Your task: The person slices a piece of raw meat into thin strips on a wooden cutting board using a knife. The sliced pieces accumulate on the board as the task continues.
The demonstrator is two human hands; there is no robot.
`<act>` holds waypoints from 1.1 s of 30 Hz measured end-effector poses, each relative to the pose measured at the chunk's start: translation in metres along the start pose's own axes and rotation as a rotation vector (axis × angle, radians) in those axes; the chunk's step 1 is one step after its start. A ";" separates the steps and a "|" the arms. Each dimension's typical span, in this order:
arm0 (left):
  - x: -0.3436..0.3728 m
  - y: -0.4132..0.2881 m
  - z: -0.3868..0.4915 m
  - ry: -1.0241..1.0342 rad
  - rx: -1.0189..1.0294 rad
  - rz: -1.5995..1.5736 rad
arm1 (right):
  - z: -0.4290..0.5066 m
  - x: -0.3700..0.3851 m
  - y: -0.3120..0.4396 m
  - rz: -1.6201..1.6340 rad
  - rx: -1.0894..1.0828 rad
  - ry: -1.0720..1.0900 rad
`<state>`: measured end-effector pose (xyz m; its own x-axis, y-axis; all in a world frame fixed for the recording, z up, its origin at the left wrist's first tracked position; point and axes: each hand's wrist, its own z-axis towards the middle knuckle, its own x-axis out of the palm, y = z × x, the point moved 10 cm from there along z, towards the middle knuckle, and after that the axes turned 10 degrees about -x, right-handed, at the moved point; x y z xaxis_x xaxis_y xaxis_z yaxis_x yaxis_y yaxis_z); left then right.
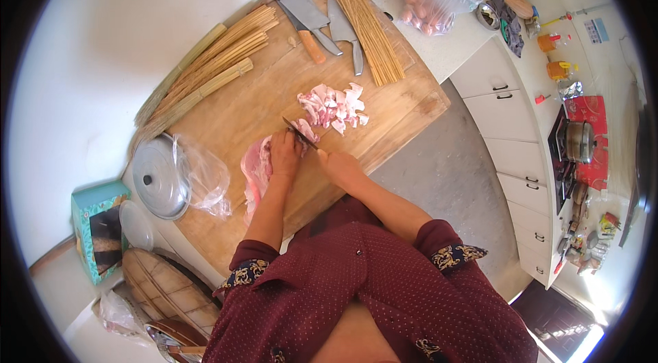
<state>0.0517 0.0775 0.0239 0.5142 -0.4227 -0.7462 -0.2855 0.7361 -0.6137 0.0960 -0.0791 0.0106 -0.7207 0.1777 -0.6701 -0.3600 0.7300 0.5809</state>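
A large slab of raw meat [255, 165] lies on the wooden board [406, 131], under and beside my left hand [286, 153], whose fingers press on its upper end. In my right hand [336, 166] is the handle of a kitchen knife [300, 134]. The blade stands at the end of the slab, close to my left fingertips, between them and a cut piece of meat [307, 129]. Just beyond the blade lies a pile of sliced raw meat [331, 106]. Part of the slab is hidden by my left hand and forearm.
Cleavers and knives [344, 29] lie at the board's far side, beside a stalk whisk [365, 29]. More stalk bundles [216, 67] line the left edge. A metal lid [160, 178] and a clear plastic bag [205, 178] rest at lower left. Bagged eggs [426, 11] sit on the counter.
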 end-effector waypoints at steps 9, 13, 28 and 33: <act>0.005 -0.002 -0.004 -0.012 0.054 -0.005 | 0.025 -0.005 0.029 0.046 -0.015 -0.042; 0.003 -0.007 -0.002 -0.042 0.071 -0.018 | 0.049 0.007 0.019 0.058 -0.042 -0.132; -0.005 -0.020 -0.006 0.156 -0.028 0.124 | 0.017 -0.057 -0.013 -0.028 -0.097 -0.124; -0.017 -0.027 -0.011 0.136 -0.050 0.347 | -0.002 -0.063 0.017 0.162 -0.115 -0.191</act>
<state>0.0423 0.0589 0.0505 0.2685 -0.2216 -0.9374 -0.4650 0.8225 -0.3276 0.1344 -0.0790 0.0639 -0.6535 0.4156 -0.6326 -0.3219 0.6039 0.7292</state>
